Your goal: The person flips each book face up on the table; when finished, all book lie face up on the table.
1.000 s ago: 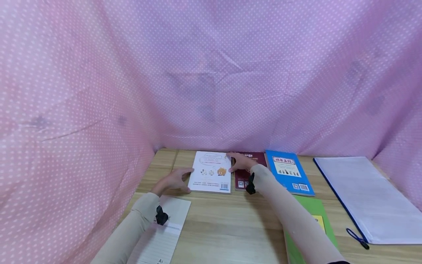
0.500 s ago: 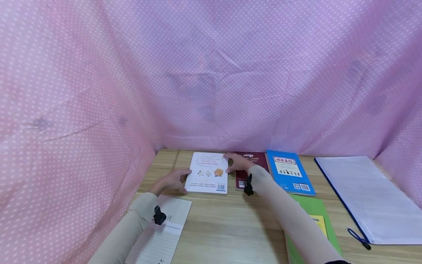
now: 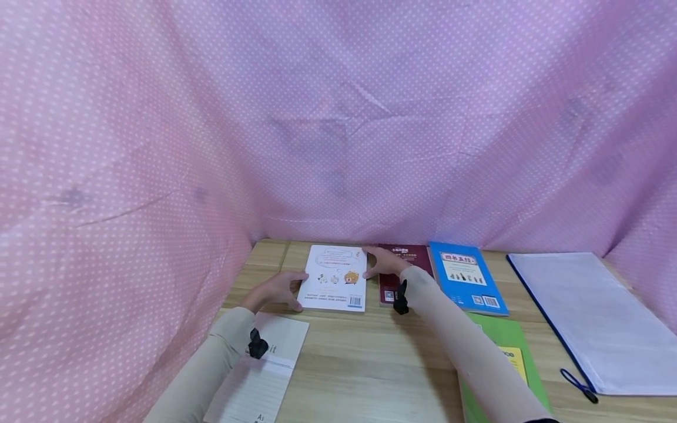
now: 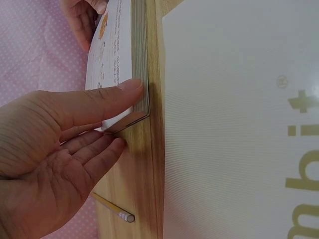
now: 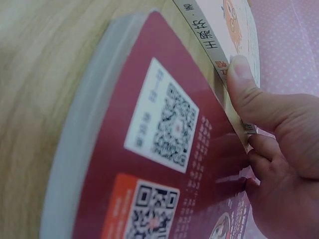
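Observation:
A white book [image 3: 330, 288] with cartoon animals and a barcode lies flat near the back of the table. My left hand [image 3: 271, 291] is at its left edge; in the left wrist view the thumb [image 4: 112, 99] rests on the book's corner, fingers spread beside it. On the opposite side, my right hand [image 3: 385, 261] reaches over a maroon book [image 3: 420, 255] to the white book's right edge. Its thumb [image 5: 241, 74] touches the spine in the right wrist view. Both hands press the book's sides with loosely extended fingers.
Right of the maroon book lies a blue book [image 3: 468, 276]. A green book [image 3: 505, 329] is partly under the right forearm. A white zip folder [image 3: 603, 317] lies far right, a pale notepad [image 3: 280, 341] under the left wrist. A thin yellow pencil [image 4: 117, 209] shows beside the left hand.
Both hands have shifted the white book slightly left, widening the gap to the maroon book. Over the last half second the hands and book have hardly moved.

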Demonstrator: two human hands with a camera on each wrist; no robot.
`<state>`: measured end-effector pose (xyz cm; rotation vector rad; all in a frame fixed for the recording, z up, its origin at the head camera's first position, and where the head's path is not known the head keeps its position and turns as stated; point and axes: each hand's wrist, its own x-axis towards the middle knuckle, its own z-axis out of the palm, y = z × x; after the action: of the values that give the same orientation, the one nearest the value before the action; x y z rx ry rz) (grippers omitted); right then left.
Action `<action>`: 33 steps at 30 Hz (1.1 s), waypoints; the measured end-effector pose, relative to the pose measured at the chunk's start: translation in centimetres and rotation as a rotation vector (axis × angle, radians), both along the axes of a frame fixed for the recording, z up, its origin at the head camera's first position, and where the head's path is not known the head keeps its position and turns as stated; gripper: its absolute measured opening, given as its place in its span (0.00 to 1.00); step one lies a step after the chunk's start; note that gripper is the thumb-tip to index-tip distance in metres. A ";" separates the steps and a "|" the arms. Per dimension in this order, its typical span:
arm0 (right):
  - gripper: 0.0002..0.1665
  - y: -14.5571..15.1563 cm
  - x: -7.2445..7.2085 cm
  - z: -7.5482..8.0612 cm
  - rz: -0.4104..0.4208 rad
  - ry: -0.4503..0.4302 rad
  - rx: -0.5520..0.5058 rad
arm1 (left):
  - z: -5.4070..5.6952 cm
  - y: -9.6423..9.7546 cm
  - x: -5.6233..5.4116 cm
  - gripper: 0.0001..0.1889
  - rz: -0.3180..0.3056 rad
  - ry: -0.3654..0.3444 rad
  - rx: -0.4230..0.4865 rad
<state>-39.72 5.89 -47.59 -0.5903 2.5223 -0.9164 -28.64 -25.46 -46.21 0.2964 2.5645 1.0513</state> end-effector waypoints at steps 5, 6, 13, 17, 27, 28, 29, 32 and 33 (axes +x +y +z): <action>0.53 0.0 0.0 0.1 -0.007 -0.007 -0.008 | -0.1 0.0 -0.1 0.47 0.001 0.005 0.016; 0.53 0.0 0.1 0.1 -0.008 -0.010 -0.011 | -0.1 0.0 -0.2 0.47 -0.004 0.011 0.016; 0.52 0.1 0.3 0.3 0.000 -0.011 -0.020 | -0.3 0.0 -0.4 0.47 -0.008 0.019 0.005; 0.52 0.1 0.3 0.3 0.009 -0.012 -0.026 | -0.4 0.0 -0.3 0.48 -0.004 0.014 0.022; 0.53 0.3 0.1 0.0 0.000 -0.029 -0.075 | -0.4 0.2 -0.2 0.47 0.007 0.011 0.006; 0.53 0.3 0.1 0.0 -0.003 -0.034 -0.086 | -0.3 0.2 -0.2 0.47 0.010 0.008 0.007; 0.53 0.3 0.1 0.0 -0.005 -0.036 -0.093 | -0.3 0.1 -0.2 0.46 0.011 0.008 0.003; 0.54 0.3 0.1 -0.1 -0.016 -0.043 -0.121 | -0.1 0.2 -0.1 0.46 0.019 0.001 0.002; 0.54 0.3 0.1 -0.1 -0.019 -0.043 -0.125 | 0.0 0.2 -0.1 0.46 0.019 -0.001 0.001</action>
<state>-39.60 6.20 -47.71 -0.5782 2.4495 -1.0885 -28.71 -25.28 -46.20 0.2726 2.5710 1.0590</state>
